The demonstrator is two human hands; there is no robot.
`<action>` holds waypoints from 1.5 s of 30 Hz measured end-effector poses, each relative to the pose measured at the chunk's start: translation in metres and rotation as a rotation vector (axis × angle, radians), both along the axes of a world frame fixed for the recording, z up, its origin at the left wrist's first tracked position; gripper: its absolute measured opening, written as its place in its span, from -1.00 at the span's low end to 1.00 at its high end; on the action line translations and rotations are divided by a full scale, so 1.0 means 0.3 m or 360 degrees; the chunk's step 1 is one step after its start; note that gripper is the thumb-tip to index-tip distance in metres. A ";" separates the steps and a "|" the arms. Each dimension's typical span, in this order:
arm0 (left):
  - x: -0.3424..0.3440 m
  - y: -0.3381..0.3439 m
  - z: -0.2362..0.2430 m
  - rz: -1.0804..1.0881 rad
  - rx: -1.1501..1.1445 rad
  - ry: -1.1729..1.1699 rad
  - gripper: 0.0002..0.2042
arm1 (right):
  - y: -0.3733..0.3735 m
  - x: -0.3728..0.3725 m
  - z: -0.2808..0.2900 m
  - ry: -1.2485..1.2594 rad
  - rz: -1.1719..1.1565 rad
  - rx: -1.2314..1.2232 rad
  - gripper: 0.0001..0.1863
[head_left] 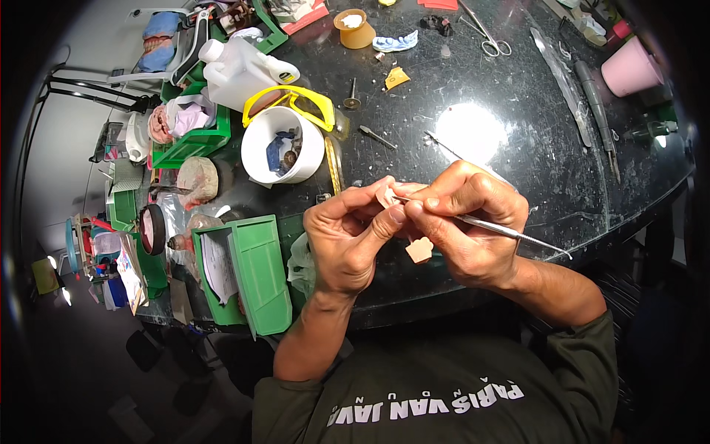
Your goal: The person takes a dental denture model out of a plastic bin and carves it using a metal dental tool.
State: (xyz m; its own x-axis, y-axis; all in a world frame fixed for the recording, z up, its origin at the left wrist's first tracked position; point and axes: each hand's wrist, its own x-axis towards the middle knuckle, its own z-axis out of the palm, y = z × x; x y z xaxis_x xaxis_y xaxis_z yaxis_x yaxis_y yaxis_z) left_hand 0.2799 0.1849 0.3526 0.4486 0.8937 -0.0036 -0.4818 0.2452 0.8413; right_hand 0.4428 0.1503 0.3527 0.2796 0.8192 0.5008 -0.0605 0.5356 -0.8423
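Observation:
My left hand [347, 235] pinches a small pale pink dental piece [385, 195] between thumb and fingers, above the near part of the table. Closed like a pen grip, my right hand [473, 218] holds a thin double-ended metal dental carver [497, 227]. Its working tip meets the pink piece or sits right beside it; the fingers partly hide the spot. The carver's other end, hooked, sticks out to the right. Below the fingertips, between both hands, shows a peach-coloured block [418, 251]. Whether it joins the pink piece is hidden.
Left of my hands are a white tub [283, 176] with dark scraps, yellow safety glasses [325, 103], a white jug [237, 74] and a green bin [259, 277]. Scissors [492, 44], a handpiece [592, 96], a pink cup [631, 68] and another metal tool [444, 147] lie beyond.

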 end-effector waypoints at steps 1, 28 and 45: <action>-0.003 -0.001 -0.013 0.0050 0.0080 0.0031 -0.75 | 0.004 -0.007 0.004 0.0026 -0.0008 0.0037 -0.80; -0.019 0.017 0.010 0.0076 0.0405 0.0383 -0.78 | -0.005 0.038 -0.002 0.0191 0.0316 -0.0339 -0.84; -0.038 0.033 0.028 -0.0023 0.0234 0.0311 -0.74 | 0.000 0.032 0.013 0.0116 0.0278 -0.0163 -0.85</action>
State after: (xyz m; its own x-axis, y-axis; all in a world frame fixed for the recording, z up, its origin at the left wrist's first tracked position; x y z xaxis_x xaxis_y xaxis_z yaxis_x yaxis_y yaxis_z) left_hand 0.2686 0.1948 0.3610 0.4650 0.8845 0.0384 -0.3039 0.1188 0.9453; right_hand 0.4523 0.1503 0.3566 0.1612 0.9040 0.3960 -0.2080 0.4234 -0.8817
